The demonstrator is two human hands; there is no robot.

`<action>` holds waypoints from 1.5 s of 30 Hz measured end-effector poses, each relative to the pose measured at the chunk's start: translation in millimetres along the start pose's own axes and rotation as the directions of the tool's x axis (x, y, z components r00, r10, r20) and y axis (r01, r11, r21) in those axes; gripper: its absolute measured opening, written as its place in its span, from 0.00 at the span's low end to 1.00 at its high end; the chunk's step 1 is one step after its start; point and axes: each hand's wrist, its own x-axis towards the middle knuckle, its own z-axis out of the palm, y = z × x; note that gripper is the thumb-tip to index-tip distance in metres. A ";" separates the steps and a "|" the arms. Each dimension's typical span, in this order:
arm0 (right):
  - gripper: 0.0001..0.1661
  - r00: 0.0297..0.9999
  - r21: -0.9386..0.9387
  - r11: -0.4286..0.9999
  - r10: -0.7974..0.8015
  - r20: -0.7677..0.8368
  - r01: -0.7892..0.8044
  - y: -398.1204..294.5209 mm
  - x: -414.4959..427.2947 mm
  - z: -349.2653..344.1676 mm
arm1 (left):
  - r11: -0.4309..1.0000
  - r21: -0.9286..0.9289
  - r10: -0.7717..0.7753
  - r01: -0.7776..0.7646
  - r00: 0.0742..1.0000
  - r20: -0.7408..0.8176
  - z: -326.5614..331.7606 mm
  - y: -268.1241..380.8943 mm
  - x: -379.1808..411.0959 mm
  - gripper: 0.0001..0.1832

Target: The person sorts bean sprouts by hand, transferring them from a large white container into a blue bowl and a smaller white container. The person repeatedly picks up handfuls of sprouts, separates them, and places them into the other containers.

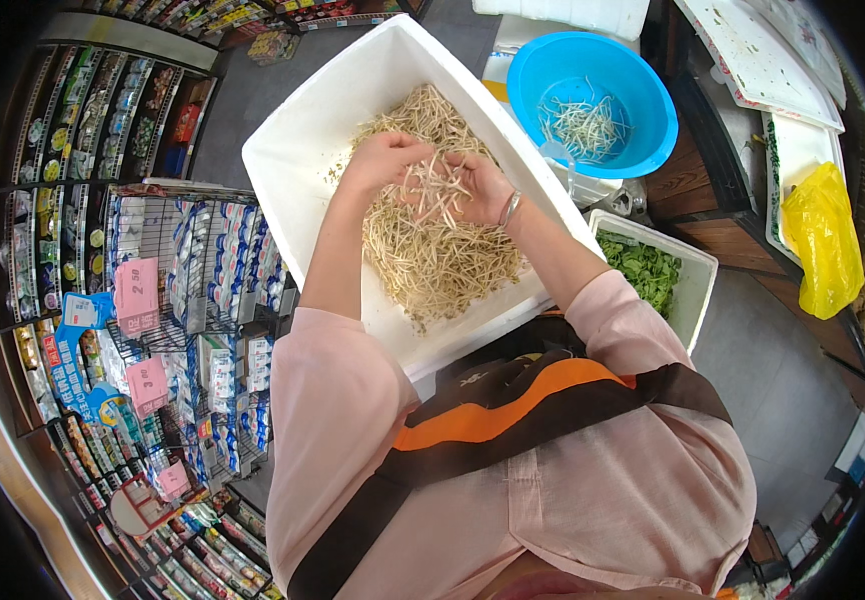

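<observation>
A large white foam box [294,161] stands before me with a heap of bean sprouts [440,270] in it. Both of my hands are inside, above the pile. Palm up, my right hand [489,191] cups a loose bunch of sprouts [436,187] and wears a bracelet at the wrist. My left hand [384,165] meets the same bunch from the other side, fingers bent against it; its fingertips are partly hidden among the sprouts. Just beyond the box's right wall, a blue plastic basin [654,139] contains a smaller lot of pale sprouts [586,127].
Leafy greens [639,270] fill another foam box [695,300] near my right elbow. A yellow plastic bag [822,240] lies farther right by a wood-panelled stand [691,176]. To the left, a wire rack [200,322] carries packaged goods and pink price cards. Grey floor [770,352] shows at right.
</observation>
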 end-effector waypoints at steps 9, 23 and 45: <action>0.31 0.989 0.040 0.999 -0.023 0.148 0.017 -3.4 0.0 2.0 | 0.877 -0.478 0.074 -0.037 0.996 0.059 -42.5 -22.6 -13.3 0.08; 0.32 0.968 0.159 0.986 -0.002 0.250 -0.039 -4.1 0.6 0.5 | 0.633 -0.772 0.130 -0.055 0.991 0.036 -42.9 -29.1 -23.8 0.07; 0.35 0.971 0.148 0.989 -0.049 0.233 0.015 -7.1 -2.1 -4.7 | 0.979 -0.197 0.036 -0.059 0.992 -0.117 -3.5 -11.8 -18.6 0.09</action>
